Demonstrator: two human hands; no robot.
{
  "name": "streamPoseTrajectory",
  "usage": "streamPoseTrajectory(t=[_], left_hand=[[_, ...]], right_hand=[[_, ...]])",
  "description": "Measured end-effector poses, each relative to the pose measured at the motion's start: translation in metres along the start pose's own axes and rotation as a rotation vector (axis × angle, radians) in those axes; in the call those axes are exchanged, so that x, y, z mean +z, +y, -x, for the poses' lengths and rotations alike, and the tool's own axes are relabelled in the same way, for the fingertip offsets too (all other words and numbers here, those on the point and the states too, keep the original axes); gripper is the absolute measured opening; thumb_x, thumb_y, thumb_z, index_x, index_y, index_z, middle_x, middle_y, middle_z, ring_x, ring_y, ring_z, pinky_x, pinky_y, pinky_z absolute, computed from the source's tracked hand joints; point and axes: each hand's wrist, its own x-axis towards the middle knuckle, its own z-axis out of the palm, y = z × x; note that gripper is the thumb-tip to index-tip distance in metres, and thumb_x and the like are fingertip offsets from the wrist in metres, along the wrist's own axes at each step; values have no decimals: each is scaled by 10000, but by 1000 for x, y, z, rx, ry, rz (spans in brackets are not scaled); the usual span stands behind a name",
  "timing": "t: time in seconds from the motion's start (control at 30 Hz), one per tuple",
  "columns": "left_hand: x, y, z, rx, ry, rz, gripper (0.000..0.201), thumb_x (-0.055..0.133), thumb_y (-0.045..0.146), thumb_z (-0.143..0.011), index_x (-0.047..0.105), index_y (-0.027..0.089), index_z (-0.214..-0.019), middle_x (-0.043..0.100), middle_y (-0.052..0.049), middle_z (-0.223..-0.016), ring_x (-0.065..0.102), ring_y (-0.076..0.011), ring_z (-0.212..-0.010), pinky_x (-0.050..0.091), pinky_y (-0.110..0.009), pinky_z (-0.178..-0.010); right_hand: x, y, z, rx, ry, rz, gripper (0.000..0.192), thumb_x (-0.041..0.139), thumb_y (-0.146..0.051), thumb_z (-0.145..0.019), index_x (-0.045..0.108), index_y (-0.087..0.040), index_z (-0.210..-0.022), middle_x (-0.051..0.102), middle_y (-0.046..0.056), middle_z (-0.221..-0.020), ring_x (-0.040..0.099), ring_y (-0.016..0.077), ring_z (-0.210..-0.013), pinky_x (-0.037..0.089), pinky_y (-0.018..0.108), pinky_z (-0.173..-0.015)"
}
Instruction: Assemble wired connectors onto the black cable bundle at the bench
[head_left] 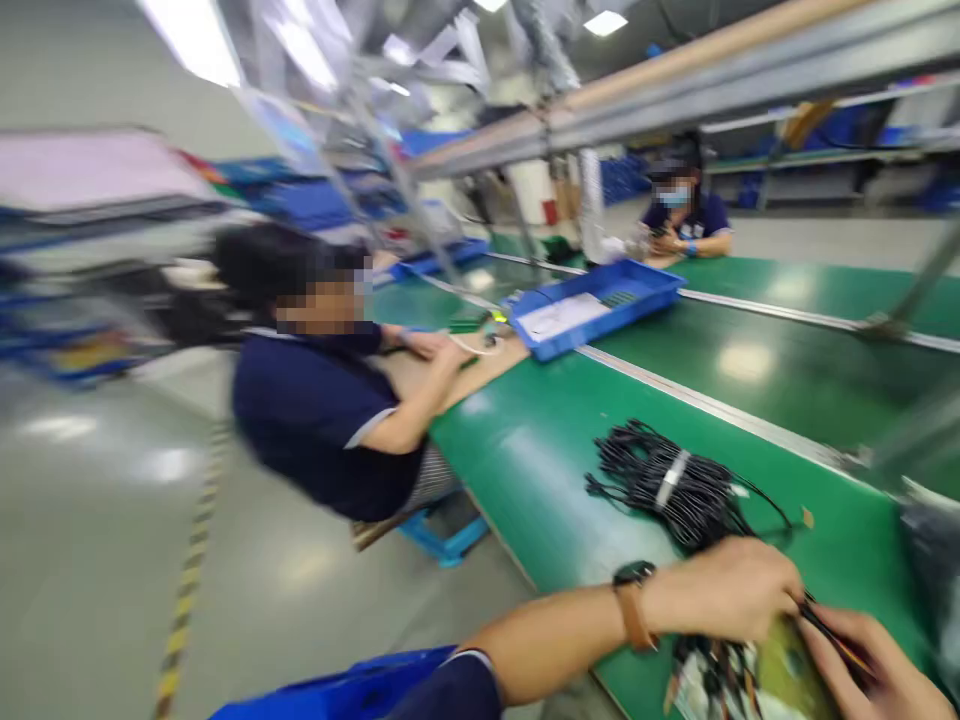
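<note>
My left hand (727,590), with a watch (632,590) on its wrist, reaches across the green table (525,460) and pinches thin black wires (832,628) at the lower right. My right hand (874,665) meets it there, fingers closed on the same wires over a green-yellow piece (787,665) that I cannot make out. A bundle of black cables (675,485) bound by a white band lies just beyond my left hand. More dark wire ends (709,675) hang under my left hand.
A co-worker in a dark shirt (322,420) sits at the table's left edge, hands on a brown board (480,365). A blue tray (592,305) stands beyond it. Another person (686,215) sits at the far side. A blue bin (352,690) is at my lower left.
</note>
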Motion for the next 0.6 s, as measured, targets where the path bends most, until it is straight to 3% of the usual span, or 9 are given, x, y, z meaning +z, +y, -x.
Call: streamPoseTrajectory(t=[0.07,0.13,0.3,0.6], left_hand=[[-1,3,5,-68,99,7,100,573,115,-864,640,179,-827,701,-66,-866,667,-214,-889,538,-317,-856],[-4,1,7,-114,166,67,121,547,89,-874,624,166,-823,685,-59,-843,649,-206,-844,525,-319,-825],[-2,0,9,-95,162,151,151,534,39,-846,587,171,-796,631,-17,-775,604,-177,-752,473,-291,-723],[-6,3,10,-102,180,160,147,508,70,-879,574,181,-810,626,-20,-783,589,-179,-754,443,-293,-715]], right_hand=[[-24,-17,17,48,-20,-66,223,609,-448,-954,705,-249,-986,769,75,-903,748,253,-765,661,337,-688],[-30,-31,17,78,-16,-109,188,613,-387,-982,685,-214,-971,761,82,-926,737,222,-798,639,305,-740],[-24,-39,5,112,-32,-144,193,603,-365,-1001,679,-198,-943,755,65,-923,723,193,-785,608,280,-718],[-26,-43,5,49,-62,-94,171,558,-334,-1020,669,-205,-1033,750,71,-948,712,196,-786,596,289,-713]])
